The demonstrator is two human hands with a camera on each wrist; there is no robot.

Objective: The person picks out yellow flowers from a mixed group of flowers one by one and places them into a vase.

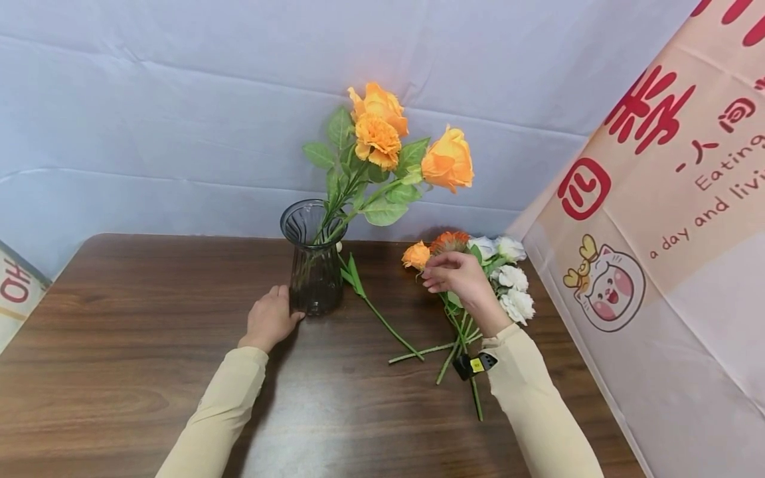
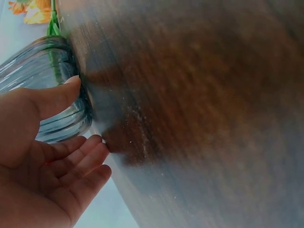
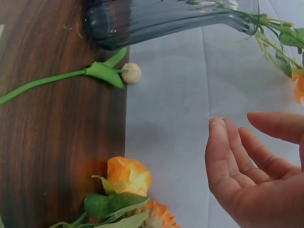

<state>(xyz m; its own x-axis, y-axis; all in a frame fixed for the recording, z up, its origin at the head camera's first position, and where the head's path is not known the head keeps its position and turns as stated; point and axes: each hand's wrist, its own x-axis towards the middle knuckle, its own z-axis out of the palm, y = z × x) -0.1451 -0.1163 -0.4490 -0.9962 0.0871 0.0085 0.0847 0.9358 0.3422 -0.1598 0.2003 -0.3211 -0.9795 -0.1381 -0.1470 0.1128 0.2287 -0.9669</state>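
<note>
A dark clear glass vase [image 1: 317, 279] stands near the table's back edge, with two orange roses [image 1: 448, 159] and an orange carnation [image 1: 378, 141] leaning right in it. Beside its base rests my left hand [image 1: 271, 317]; the thumb [image 2: 59, 95] lies against the glass and the other fingers are loosely extended next to it. My right hand [image 1: 460, 282] hovers over the loose flowers at the right, fingers slightly bent, nothing between thumb and fingers. Under and around it lie a small orange rose [image 3: 128, 175], an orange-red flower [image 1: 449, 240] and white flowers [image 1: 515, 304].
A single green stem with a pale round bud [image 3: 131, 72] lies on the brown table [image 1: 149, 372], right of the vase. Several cut stems [image 1: 445, 365] cross toward the front. Behind hangs a pale cloth [image 1: 209, 133]; a printed banner [image 1: 669, 265] borders the right side.
</note>
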